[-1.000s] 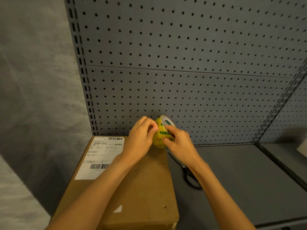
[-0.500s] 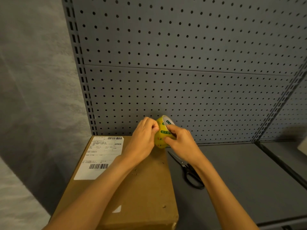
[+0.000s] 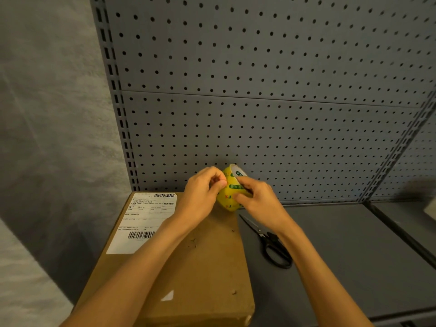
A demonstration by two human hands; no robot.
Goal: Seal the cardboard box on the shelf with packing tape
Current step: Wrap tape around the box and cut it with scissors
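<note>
You're hunting for the tape's free end: your right hand point(image 3: 258, 201) grips the yellow packing tape roll point(image 3: 230, 194) above the far end of the cardboard box point(image 3: 200, 260) on the shelf point(image 3: 342, 256), while your left hand point(image 3: 203, 194) pinches at its surface. Next, peel a strip and lay it along the closed box. Scissors point(image 3: 271, 244) lie just beside it.

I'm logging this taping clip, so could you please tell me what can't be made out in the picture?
Head view only:
- Tape end: hidden behind left hand fingertips; whether it is peeled is unclear.
- Roll's right side: covered by right hand.
- Label text: too small to read.
- Box seam: under the forearms.
- Scissors blades: open or closed unclear.
</note>
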